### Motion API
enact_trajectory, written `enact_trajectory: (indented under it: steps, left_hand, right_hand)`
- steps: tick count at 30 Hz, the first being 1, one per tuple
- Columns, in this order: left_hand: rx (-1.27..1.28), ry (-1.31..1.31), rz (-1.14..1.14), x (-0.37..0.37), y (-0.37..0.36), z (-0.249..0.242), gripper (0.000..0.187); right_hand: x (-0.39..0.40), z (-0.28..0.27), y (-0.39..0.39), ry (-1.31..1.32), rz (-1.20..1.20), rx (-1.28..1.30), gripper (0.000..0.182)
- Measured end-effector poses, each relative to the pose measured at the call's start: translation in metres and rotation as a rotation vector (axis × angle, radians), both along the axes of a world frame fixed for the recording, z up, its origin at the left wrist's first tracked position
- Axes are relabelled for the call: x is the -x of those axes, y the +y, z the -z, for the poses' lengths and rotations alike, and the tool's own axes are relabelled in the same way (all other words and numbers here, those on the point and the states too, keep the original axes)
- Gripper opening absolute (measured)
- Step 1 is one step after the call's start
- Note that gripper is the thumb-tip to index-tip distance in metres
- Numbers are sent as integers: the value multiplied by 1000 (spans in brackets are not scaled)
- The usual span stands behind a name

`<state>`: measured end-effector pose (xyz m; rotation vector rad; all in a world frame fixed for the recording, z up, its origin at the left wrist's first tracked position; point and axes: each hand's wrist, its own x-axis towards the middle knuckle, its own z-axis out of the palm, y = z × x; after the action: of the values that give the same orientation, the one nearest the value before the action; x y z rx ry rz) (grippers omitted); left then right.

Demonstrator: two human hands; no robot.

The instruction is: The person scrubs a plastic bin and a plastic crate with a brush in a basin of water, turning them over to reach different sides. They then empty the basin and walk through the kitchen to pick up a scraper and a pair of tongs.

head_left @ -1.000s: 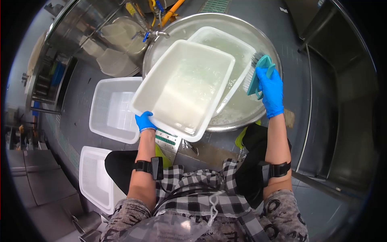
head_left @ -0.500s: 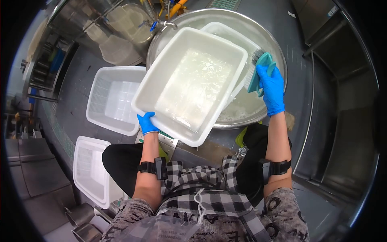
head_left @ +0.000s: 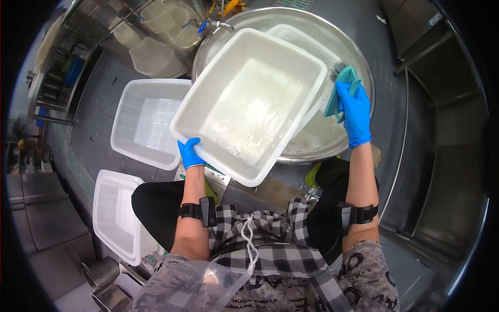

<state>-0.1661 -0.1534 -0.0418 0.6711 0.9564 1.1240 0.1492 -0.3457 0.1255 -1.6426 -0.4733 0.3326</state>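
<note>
A: What's the main piece here?
B: A deep rectangular tub (head_left: 221,86), smooth white plastic with rounded corners and a rolled lip. Shiny ripples of liquid lie across its flat bottom.
A: Where is it?
B: Over the near left part of a big round metal basin (head_left: 312,156), its near end reaching out past the basin's rim towards the person. It overlaps a second white tub (head_left: 313,40) in the basin; whether the two touch, I can't tell.
A: And the basin itself?
B: Polished steel, with cloudy, faintly frothy water inside. A metal tap (head_left: 223,24) with a blue lever reaches over its far left edge.
A: What about the hands?
B: Both wear thin, wrinkled blue gloves. The left hand (head_left: 190,152) grips the tub's near left corner, half closed, thumb over the lip; its other fingers are mostly hidden.
A: The right?
B: The right hand (head_left: 355,114) is curled around the looped handle of a teal plastic scrub brush (head_left: 333,105). Its stiff bristles are white, greyer towards the far end, and point left at the tubs. I can't tell if they touch either one.
A: Anything on the floor?
B: Two white plastic baskets with fine slotted walls: one (head_left: 125,112) just left of the held tub, the other (head_left: 112,200) nearer the person's left knee.
</note>
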Motion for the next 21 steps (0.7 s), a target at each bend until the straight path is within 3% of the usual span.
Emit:
enact_trajectory:
  steps: [3,10,12,21]
  left_hand:
    - [19,-1,13,2,2,1,63]
    - [-28,2,21,-11,11,-6,57]
    - [-7,141,4,-18,18,-12,56]
    - [-27,236,25,-45,48,-25,53]
  right_hand:
    - [-1,1,1,-3,-2,-43,20]
    - [-1,-4,-4,-25,39,-79,18]
    - [-6,-3,-8,15,30,-50,20]
    - [-11,-11,-19,41,64,-119,21]
